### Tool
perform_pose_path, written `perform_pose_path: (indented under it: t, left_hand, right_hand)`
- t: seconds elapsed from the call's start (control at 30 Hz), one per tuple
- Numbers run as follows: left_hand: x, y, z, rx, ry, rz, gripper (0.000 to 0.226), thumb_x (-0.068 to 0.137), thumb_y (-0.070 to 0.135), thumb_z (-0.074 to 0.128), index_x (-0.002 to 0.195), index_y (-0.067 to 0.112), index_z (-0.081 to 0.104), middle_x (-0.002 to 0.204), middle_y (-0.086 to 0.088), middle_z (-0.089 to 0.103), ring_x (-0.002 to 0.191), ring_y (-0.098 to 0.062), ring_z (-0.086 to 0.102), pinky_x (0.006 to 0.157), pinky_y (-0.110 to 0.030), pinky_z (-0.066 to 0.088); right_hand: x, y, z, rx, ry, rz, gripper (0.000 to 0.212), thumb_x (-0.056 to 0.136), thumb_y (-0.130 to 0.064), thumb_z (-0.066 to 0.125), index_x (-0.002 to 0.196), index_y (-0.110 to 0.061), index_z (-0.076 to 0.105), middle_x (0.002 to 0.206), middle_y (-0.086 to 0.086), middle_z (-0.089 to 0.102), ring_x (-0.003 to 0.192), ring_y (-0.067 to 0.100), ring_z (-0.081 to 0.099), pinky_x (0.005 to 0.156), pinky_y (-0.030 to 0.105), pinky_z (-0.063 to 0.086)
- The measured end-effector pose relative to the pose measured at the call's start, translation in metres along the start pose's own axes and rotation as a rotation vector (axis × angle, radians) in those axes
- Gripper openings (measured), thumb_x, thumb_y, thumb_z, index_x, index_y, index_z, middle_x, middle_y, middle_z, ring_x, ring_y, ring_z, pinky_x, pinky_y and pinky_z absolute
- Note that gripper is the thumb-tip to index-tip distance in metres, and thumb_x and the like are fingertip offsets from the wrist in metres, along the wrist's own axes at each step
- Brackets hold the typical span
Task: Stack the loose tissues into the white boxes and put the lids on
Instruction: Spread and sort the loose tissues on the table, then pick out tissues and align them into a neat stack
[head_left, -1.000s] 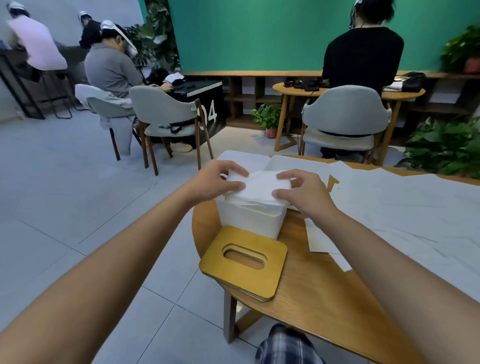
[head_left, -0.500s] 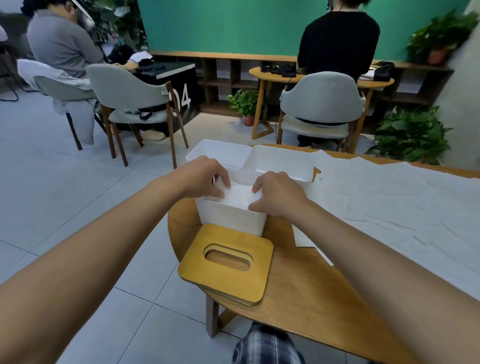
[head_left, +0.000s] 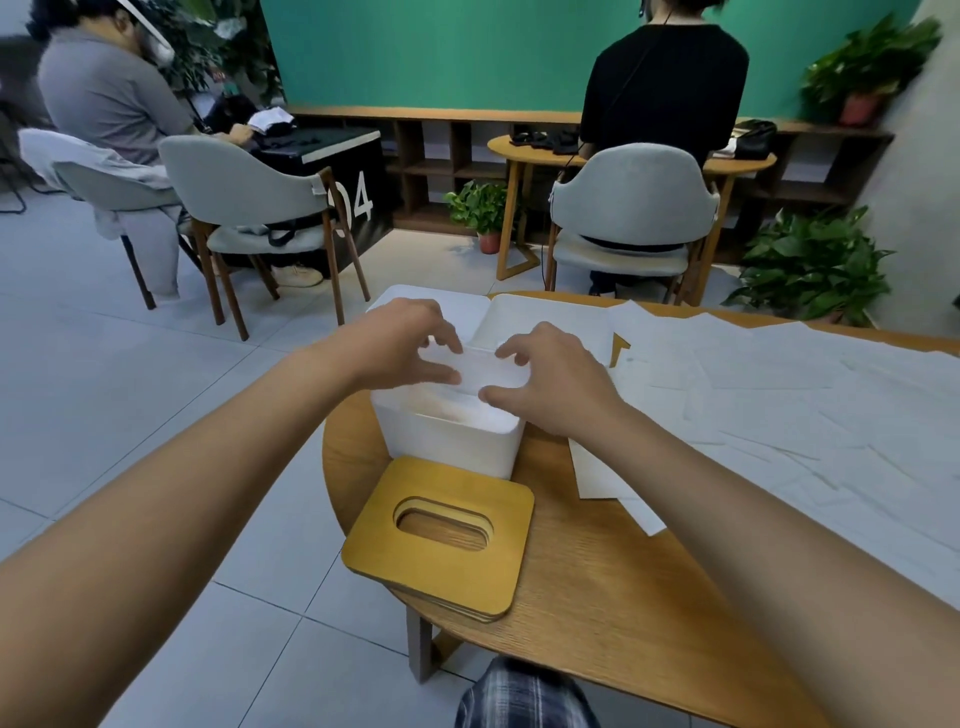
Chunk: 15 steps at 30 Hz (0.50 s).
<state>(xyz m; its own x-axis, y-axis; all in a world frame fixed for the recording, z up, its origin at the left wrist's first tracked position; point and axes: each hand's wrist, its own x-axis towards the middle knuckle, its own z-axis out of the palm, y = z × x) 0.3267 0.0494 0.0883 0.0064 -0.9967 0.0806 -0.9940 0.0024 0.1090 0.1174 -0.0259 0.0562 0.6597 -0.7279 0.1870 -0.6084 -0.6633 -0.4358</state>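
Observation:
A white box (head_left: 447, 447) stands open at the left end of the round wooden table (head_left: 597, 597), with white tissues lying inside it. My left hand (head_left: 400, 348) and my right hand (head_left: 556, 384) hover just above its rim, one at each side. Their fingers are loosely curled and apart, and they hold nothing. A stack of wooden lids (head_left: 467, 577) with oval slots lies in front of the box. Two more white boxes (head_left: 410, 306) (head_left: 550, 317) stand behind it, partly hidden by my hands. Loose tissues (head_left: 753, 395) cover the right half of the table.
The lid stack juts over the table's left edge. Beyond the table are grey chairs (head_left: 623, 208), a second round table, potted plants (head_left: 810, 260) and seated people with their backs turned. My knee in plaid cloth (head_left: 524, 696) shows below the table edge.
My hands lowered a stack of tissues into the near box, pressed it down, and have since lifted clear of it. The camera has moved closer and tilted down.

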Motion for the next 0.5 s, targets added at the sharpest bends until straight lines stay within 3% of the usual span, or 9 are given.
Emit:
perform_pose_path:
  t: [0.13,0.27,0.37,0.5]
  left_hand:
    - [-0.003,0.027,-0.015,-0.146,0.066,0.040,0.071,0.079,0.070,0.075,0.137,0.032,0.064,0.135,0.008,0.061,0.117,-0.011,0.059,0.099,-0.034,0.050]
    - [0.003,0.067,-0.024,-0.237,0.093,0.091,0.089,0.075,0.078,0.071,0.151,0.037,0.051,0.151,0.013,0.050,0.135,-0.009,0.048,0.110,-0.032,0.040]
    - [0.016,0.104,-0.022,-0.317,0.138,0.087,0.084,0.079,0.077,0.066,0.152,0.039,0.049,0.155,0.012,0.048,0.140,-0.011,0.045,0.114,-0.037,0.039]
    - [0.040,0.162,0.010,-0.542,0.238,0.083,0.060,0.095,0.069,0.054,0.148,0.040,0.053,0.153,0.012,0.052,0.138,-0.009,0.048,0.115,-0.041,0.042]
  right_hand:
    - [-0.022,0.017,-0.022,0.170,0.052,-0.014,0.065,0.085,-0.052,0.080,0.142,-0.029,0.060,0.142,-0.004,0.054,0.123,0.018,0.055,0.096,0.040,0.053]
    - [-0.049,0.044,-0.051,0.198,0.062,-0.024,0.072,0.087,-0.051,0.080,0.150,-0.032,0.051,0.155,-0.007,0.048,0.140,0.016,0.044,0.111,0.041,0.045]
    - [-0.069,0.069,-0.073,0.164,0.054,0.013,0.074,0.088,-0.050,0.078,0.153,-0.034,0.046,0.161,-0.007,0.043,0.148,0.018,0.038,0.117,0.042,0.038]
    - [-0.096,0.104,-0.102,0.159,0.047,0.084,0.075,0.090,-0.049,0.076,0.155,-0.033,0.044,0.163,-0.006,0.041,0.147,0.018,0.040,0.116,0.038,0.037]
